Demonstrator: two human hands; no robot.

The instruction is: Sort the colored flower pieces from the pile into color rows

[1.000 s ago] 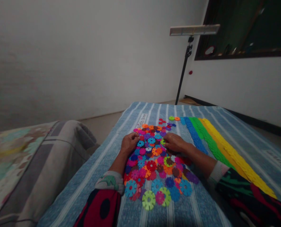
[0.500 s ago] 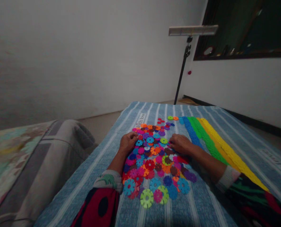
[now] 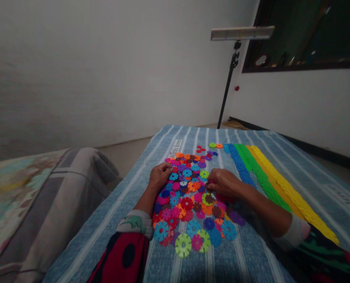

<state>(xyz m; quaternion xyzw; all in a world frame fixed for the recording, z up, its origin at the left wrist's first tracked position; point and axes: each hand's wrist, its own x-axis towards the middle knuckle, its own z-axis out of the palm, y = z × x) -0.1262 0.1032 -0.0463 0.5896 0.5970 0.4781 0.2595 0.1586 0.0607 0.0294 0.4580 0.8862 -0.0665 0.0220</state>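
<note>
Striped blue bedspread (image 3: 251, 259) carries loose toy discs (image 3: 189, 204); left hand (image 3: 160, 176) rests curled there, right hand (image 3: 222, 182) pinches one pink disc (image 3: 209, 183); best lifted straight up.

My left hand (image 3: 160, 175) is bare, with no ring or watch showing, and so is my right hand (image 3: 222, 182). Both forearms are uncovered up to pushed-back sleeves. My left sleeve (image 3: 124, 251) is dark with large red patches and black spots, ending in a pale cuff (image 3: 135, 224) printed with a green leafy shape. My right sleeve (image 3: 325, 255) is black with green and red streaks, over a whitish ribbed cuff (image 3: 293, 234) tinged pink at the edge.
</note>
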